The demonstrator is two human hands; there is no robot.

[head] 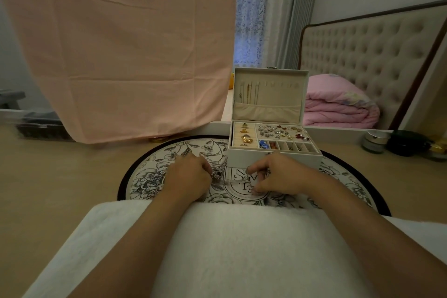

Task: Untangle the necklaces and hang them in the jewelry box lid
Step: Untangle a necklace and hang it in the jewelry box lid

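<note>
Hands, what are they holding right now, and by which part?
A silver necklace: the left hand pinches its pendant end, the right hand pinches the chain further along.

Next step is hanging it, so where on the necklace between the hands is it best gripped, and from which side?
Probably pinch the necklace at its chain end by the right hand, from above: it lies low over the mat, strung between both hands, and the clump by the left hand would then hang lowest.
</note>
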